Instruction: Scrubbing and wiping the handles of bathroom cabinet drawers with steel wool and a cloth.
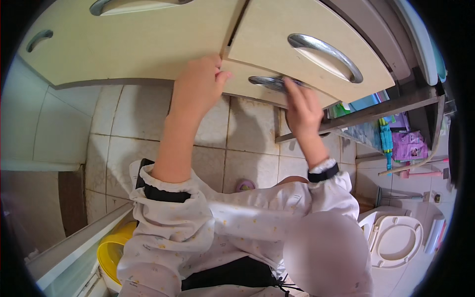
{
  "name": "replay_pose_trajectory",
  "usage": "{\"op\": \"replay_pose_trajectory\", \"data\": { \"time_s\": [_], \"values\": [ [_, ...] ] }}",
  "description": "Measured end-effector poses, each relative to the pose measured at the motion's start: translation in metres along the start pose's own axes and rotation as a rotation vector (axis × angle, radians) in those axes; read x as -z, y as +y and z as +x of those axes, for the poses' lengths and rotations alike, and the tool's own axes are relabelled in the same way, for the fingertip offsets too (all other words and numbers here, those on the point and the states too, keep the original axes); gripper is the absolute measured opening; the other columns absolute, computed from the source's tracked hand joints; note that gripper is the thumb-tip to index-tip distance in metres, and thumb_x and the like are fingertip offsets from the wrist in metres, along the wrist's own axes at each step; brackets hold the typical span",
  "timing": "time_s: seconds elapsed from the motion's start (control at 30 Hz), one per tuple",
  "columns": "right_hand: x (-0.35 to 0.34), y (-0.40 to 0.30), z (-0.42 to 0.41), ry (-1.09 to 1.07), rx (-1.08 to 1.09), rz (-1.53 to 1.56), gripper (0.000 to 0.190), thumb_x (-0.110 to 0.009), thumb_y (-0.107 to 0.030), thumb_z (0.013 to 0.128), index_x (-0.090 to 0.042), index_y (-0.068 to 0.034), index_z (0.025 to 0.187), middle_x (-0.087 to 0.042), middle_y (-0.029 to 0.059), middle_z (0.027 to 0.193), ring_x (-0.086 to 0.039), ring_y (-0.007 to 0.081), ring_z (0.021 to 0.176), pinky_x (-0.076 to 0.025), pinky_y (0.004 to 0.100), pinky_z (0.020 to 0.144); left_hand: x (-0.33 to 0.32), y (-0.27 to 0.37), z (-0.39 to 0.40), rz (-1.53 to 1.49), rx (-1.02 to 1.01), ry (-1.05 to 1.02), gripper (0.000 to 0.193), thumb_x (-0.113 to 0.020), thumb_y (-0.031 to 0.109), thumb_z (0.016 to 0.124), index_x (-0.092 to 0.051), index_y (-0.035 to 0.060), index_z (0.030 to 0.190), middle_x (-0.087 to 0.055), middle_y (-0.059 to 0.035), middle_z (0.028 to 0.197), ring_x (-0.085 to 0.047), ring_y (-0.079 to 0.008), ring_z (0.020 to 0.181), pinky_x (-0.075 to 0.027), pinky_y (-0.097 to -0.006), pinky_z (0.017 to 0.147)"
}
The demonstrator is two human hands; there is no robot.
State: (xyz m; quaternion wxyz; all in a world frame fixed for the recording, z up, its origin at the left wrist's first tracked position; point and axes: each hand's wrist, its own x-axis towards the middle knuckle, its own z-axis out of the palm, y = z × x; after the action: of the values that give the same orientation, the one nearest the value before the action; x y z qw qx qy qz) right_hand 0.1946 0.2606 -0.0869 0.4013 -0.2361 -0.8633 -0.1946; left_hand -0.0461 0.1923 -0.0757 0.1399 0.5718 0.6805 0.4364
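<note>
The fingers of my right hand are on the right end of a curved chrome handle on the lower cream drawer front. My left hand is beside the left edge of that drawer front, fingers curled and thumb out to the right. Whether anything is between its fingertips cannot be made out. Above the lower drawer is an upper drawer front with a larger chrome handle. To the left runs a wide cream cabinet front, its lower edge above the floor.
White tiles cover the floor. At right, a metal-framed shelf holds a purple packet. A toilet with a pale seat stands at lower right. At lower left are a yellow bucket and a pale-framed panel.
</note>
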Motion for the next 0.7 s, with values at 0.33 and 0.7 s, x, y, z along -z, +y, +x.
{"op": "replay_pose_trajectory", "data": {
  "time_s": [0.33,0.7],
  "values": [
    [0.006,0.019,-0.002,-0.060,0.135,-0.026,0.045,-0.064,0.002,0.063,-0.068,-0.004,0.107,-0.061,0.0068,0.089,-0.058,0.0216,0.073,-0.049,0.0333,0.061,0.008,0.003,0.004,-0.023,0.077,-0.031,0.023,-0.069,0.017,0.084,-0.063,-0.0030,0.093,-0.068,-0.0128,0.081,-0.065,-0.0211,0.074,-0.051,-0.0312,0.071],
    [0.028,0.054,-0.060,0.051,-0.181,-0.054,0.028,-0.071,0.008,0.071,-0.071,-0.005,0.095,-0.062,0.0091,0.083,-0.061,0.0248,0.073,-0.050,0.0345,0.063,0.000,0.008,0.004,-0.021,0.042,-0.011,0.021,-0.068,0.017,0.083,-0.063,-0.0019,0.089,-0.069,-0.0157,0.083,-0.067,-0.0278,0.075,-0.051,-0.0362,0.068]
  ]
}}
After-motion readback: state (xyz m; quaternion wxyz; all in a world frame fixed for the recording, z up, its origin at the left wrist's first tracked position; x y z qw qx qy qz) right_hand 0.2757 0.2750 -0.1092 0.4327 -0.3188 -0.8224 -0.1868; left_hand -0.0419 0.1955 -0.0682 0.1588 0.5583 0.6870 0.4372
